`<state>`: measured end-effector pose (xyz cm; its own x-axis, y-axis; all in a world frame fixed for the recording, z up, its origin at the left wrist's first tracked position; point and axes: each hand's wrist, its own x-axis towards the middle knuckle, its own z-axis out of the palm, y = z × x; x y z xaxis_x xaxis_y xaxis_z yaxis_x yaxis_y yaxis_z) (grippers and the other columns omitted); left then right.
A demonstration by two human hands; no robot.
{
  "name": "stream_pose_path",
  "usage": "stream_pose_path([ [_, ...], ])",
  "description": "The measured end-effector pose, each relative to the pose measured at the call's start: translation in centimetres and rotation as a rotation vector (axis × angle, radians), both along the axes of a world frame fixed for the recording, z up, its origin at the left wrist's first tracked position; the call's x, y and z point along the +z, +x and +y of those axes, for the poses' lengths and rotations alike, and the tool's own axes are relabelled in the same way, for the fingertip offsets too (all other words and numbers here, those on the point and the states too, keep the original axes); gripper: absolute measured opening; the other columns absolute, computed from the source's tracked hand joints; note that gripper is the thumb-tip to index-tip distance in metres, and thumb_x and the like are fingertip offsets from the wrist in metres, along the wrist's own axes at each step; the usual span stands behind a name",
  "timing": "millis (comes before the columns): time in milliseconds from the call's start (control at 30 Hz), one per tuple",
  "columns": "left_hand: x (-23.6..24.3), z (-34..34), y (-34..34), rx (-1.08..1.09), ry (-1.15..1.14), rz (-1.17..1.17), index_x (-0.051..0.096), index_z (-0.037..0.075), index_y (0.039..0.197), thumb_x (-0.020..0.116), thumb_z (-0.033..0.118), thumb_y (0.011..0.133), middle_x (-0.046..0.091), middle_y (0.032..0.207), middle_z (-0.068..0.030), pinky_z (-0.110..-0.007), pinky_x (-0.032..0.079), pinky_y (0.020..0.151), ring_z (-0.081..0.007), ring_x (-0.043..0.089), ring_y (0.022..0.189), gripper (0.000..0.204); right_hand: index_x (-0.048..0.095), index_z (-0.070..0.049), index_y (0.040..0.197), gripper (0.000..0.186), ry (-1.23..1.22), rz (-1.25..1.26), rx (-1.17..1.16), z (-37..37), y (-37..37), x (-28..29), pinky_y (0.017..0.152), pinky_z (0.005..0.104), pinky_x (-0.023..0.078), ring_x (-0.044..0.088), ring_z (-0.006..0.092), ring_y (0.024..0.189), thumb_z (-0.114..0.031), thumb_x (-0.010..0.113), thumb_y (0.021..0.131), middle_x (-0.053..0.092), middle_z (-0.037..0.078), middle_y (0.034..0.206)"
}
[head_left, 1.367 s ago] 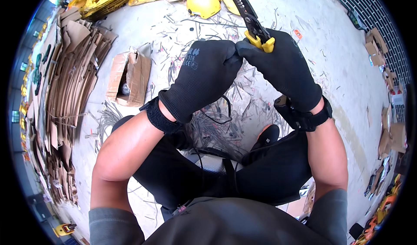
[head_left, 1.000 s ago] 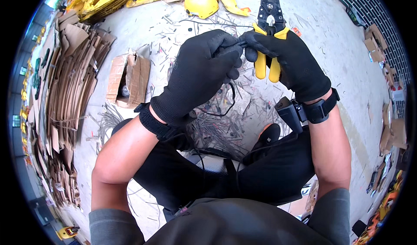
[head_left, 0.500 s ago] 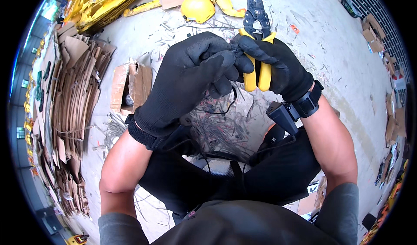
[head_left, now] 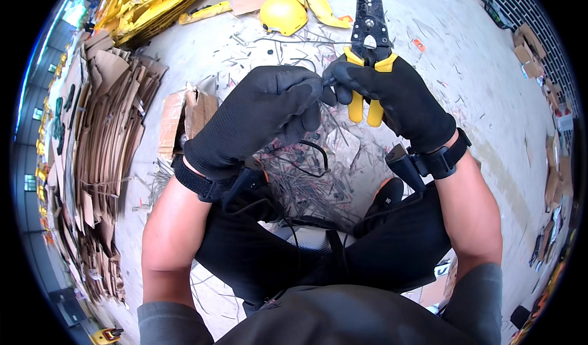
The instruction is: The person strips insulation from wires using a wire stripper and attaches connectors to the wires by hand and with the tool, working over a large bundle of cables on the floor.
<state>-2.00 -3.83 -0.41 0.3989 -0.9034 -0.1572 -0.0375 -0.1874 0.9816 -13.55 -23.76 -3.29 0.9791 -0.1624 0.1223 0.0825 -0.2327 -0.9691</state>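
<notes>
- The left hand (head_left: 260, 121), in a black glove, is curled with its fingertips pinched together on a thin black wire (head_left: 309, 155) near the middle of the view.
- The wire hangs from that pinch and loops down and to the right, below the left hand, over the littered floor.
- The right hand (head_left: 398, 100), also in a black glove, is wrapped around the yellow handles of a pair of wire strippers (head_left: 369, 45), fingers clamped on them.
- The black head of the strippers points away, toward the far side; how its blades stand I cannot tell.
- The fingertips of both hands meet between them, just left of the handles, where a short end of the wire shows.
- A black strap circles each wrist, and a small black device sits at the near side of each.
- Wire scraps (head_left: 306, 186) lie thick on the concrete floor (head_left: 465, 82) under the hands and in front of the person's dark trousers.
- A yellow hard hat (head_left: 283, 14) lies on the far floor, left of the strippers.
- Flattened cardboard (head_left: 104, 143) is stacked along the left, with an open small carton (head_left: 187, 115) just left of the left hand.
</notes>
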Motion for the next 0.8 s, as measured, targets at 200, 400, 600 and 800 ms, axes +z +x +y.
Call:
stream_pose_path([
  [200,-0.3,0.5,1.5,0.287,-0.109,-0.150,0.068,0.000,0.103,0.049,0.025,0.104,0.060,0.071,0.0003,-0.019,0.032,0.048,-0.0034,0.043,0.053,0.032,0.068,-0.001,0.094,0.033,-0.119,0.202,-0.094,0.4,0.5,0.1,0.063,0.0315,0.047,0.062,0.0163,0.067,-0.032,0.057,0.099,0.064,0.009,0.071],
  [400,0.1,0.6,1.9,0.360,-0.131,-0.161,0.067,-0.001,0.102,0.051,0.024,0.102,0.061,0.072,0.0000,-0.018,0.033,0.049,-0.0031,0.045,0.053,0.030,0.064,0.000,0.109,0.030,-0.472,0.106,-0.054,1.7,-0.8,-2.3,0.070,0.0423,0.050,0.064,0.0365,0.080,-0.026,0.065,0.094,0.066,0.020,0.086],
  [600,-0.1,0.3,1.3,0.365,-0.131,-0.212,0.068,0.000,0.101,0.054,0.019,0.099,0.063,0.072,-0.0010,-0.019,0.036,0.048,-0.0034,0.048,0.052,0.023,0.063,0.003,0.109,0.032,-0.528,0.106,-0.051,2.2,-0.6,-1.9,0.070,0.0428,0.051,0.065,0.0372,0.079,-0.025,0.064,0.094,0.066,0.022,0.084],
  [800,-0.7,0.3,1.2,0.350,-0.166,-0.317,0.068,0.001,0.103,0.056,0.018,0.100,0.066,0.074,-0.0014,-0.018,0.036,0.046,-0.0032,0.049,0.051,0.021,0.063,0.002,0.103,0.027,-0.481,0.128,-0.064,2.7,-0.5,-0.9,0.069,0.0437,0.050,0.064,0.0372,0.076,-0.024,0.064,0.095,0.065,0.020,0.081],
])
